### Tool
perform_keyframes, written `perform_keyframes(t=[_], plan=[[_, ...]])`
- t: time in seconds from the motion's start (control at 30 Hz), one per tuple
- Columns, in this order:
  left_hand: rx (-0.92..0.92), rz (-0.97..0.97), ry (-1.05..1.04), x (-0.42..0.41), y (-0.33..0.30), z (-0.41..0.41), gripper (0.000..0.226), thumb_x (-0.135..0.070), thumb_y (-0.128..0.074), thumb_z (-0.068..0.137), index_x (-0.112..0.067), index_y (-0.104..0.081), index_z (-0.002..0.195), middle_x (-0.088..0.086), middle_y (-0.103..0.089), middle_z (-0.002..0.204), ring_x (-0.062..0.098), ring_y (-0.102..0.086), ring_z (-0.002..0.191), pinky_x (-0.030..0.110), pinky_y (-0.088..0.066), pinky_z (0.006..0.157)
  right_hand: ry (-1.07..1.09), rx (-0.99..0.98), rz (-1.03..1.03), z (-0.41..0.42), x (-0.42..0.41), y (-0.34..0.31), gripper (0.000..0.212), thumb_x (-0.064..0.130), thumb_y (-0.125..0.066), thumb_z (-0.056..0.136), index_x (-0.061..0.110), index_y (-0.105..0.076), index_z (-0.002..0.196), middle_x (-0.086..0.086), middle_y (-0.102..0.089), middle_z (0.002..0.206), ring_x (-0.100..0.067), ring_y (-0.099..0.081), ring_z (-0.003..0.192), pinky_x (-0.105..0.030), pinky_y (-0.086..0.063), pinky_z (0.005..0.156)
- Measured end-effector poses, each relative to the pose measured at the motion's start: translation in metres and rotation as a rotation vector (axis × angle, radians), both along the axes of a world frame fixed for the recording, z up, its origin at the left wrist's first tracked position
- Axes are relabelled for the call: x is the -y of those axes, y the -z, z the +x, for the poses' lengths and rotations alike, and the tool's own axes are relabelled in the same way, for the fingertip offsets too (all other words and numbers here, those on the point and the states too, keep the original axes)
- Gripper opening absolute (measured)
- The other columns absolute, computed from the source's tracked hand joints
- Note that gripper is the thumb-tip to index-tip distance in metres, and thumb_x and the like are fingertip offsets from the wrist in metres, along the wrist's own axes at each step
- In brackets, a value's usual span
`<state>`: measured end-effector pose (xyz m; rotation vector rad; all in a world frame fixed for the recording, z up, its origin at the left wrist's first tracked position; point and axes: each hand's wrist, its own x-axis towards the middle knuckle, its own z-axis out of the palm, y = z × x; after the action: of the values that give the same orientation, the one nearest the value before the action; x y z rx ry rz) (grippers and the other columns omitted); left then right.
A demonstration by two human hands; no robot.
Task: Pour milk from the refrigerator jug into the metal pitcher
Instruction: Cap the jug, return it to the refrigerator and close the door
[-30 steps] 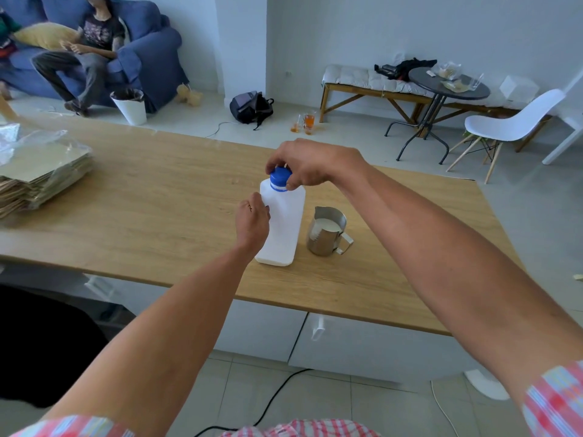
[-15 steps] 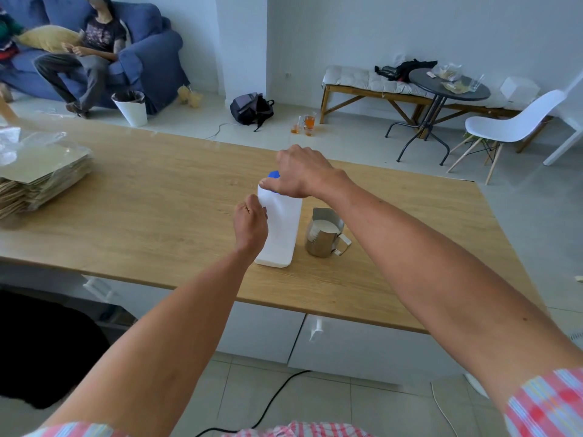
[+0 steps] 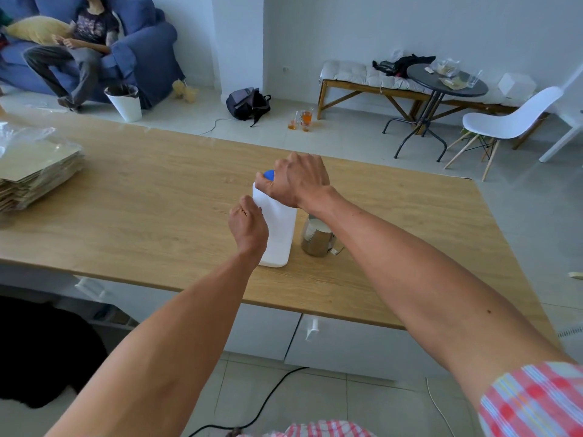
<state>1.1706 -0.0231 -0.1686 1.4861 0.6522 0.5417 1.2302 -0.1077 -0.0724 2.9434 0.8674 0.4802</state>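
A white plastic milk jug stands upright on the wooden table. My right hand wraps over its top, closed around the blue cap, of which only a sliver shows. My left hand grips the jug's left side. Just to the right of the jug sits the metal pitcher, with white milk visible inside; my right forearm partly covers its rim.
A stack of flat cardboard in plastic lies at the table's left end. Beyond the table are a person on a blue sofa, a white bin, a backpack, glasses on the floor, a round table and white chair.
My right hand has turned on the cap and dropped lower over it, hiding most of the blue. The jug and my left hand stay in place.
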Motion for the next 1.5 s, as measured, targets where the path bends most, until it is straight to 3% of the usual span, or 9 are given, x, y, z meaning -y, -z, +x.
perform_keyframes(t=[0.17,0.33,0.5,0.7,0.83,0.97,1.07,1.17,1.5], plan=[[-0.014,-0.039,-0.054,0.004,0.005,0.004,0.04,-0.029,-0.031,0.095,-0.014,-0.036,0.057,0.006,-0.048,0.063,0.023,-0.044,0.069,0.04,-0.036,0.065,0.075,0.003,0.035,-0.005,-0.005,0.004,0.053,0.058,-0.038,0.097,0.015,-0.054,0.07,0.001,-0.037,0.059,-0.026,-0.051,0.063,-0.031,-0.032,0.058],[-0.018,-0.043,-0.042,0.005,0.0,0.001,0.037,-0.036,-0.029,0.086,-0.013,-0.035,0.057,0.007,-0.046,0.063,0.023,-0.039,0.067,0.039,-0.034,0.063,0.1,-0.023,0.083,-0.009,-0.006,0.003,0.056,0.057,-0.039,0.097,0.017,-0.038,0.058,0.001,-0.038,0.058,-0.026,-0.051,0.061,-0.03,-0.031,0.055],[-0.012,0.016,0.057,0.0,0.0,-0.002,0.036,-0.032,-0.03,0.087,-0.025,-0.031,0.051,-0.001,-0.036,0.056,0.023,-0.033,0.066,0.04,-0.029,0.06,0.122,-0.092,0.156,-0.009,0.002,0.008,0.074,0.078,-0.032,0.093,0.015,-0.04,0.056,0.002,-0.044,0.055,-0.02,-0.043,0.049,-0.029,-0.028,0.05],[-0.026,0.018,0.144,-0.01,0.0,-0.002,0.058,-0.018,-0.032,0.097,-0.027,-0.032,0.04,-0.013,-0.028,0.044,0.019,-0.029,0.059,0.033,-0.026,0.056,0.281,-0.291,0.703,-0.022,0.018,0.035,0.066,0.075,-0.024,0.098,0.017,-0.05,0.077,0.0,-0.063,0.072,-0.027,-0.06,0.07,-0.038,-0.047,0.064],[-0.035,0.011,0.135,-0.017,0.0,-0.006,0.05,-0.017,-0.033,0.098,-0.03,-0.023,0.05,-0.012,-0.024,0.049,0.018,-0.025,0.061,0.029,-0.024,0.052,0.409,-0.417,1.048,-0.047,0.023,0.078,0.05,0.057,-0.031,0.106,0.016,-0.054,0.089,0.007,-0.058,0.072,-0.02,-0.056,0.073,-0.035,-0.039,0.065],[-0.007,0.02,0.22,-0.034,-0.01,-0.026,0.036,-0.019,-0.033,0.096,-0.021,-0.02,0.063,-0.007,-0.024,0.056,0.017,-0.026,0.061,0.028,-0.024,0.051,0.539,-0.571,1.332,-0.083,0.01,0.112,0.039,0.035,-0.036,0.106,0.013,-0.048,0.076,0.004,-0.049,0.069,-0.014,-0.043,0.064,-0.033,-0.036,0.063],[-0.013,0.027,0.246,-0.027,-0.017,-0.026,0.033,-0.02,-0.033,0.095,-0.02,-0.021,0.064,-0.005,-0.025,0.057,0.015,-0.023,0.057,0.026,-0.023,0.048,0.591,-0.861,1.324,-0.081,0.011,0.135,0.045,0.038,-0.032,0.104,0.005,-0.059,0.09,-0.008,-0.056,0.084,-0.019,-0.051,0.075,-0.031,-0.04,0.064],[0.017,0.003,0.265,-0.02,-0.025,-0.026,0.034,-0.018,-0.034,0.095,-0.021,-0.019,0.064,-0.004,-0.022,0.058,0.015,-0.021,0.056,0.024,-0.023,0.046,0.654,-1.111,1.453,-0.074,0.011,0.147,0.047,0.055,-0.035,0.096,0.021,-0.067,0.101,0.0,-0.068,0.092,-0.017,-0.061,0.082,-0.033,-0.049,0.077],[0.073,-0.059,0.276,-0.023,-0.034,-0.044,0.028,-0.022,-0.034,0.093,-0.018,-0.015,0.072,0.007,-0.018,0.068,0.015,-0.02,0.057,0.033,-0.02,0.053,0.586,-1.123,1.533,-0.079,0.011,0.146,0.041,0.06,-0.042,0.095,0.029,-0.068,0.102,0.005,-0.075,0.095,-0.015,-0.067,0.081,-0.029,-0.049,0.066]])
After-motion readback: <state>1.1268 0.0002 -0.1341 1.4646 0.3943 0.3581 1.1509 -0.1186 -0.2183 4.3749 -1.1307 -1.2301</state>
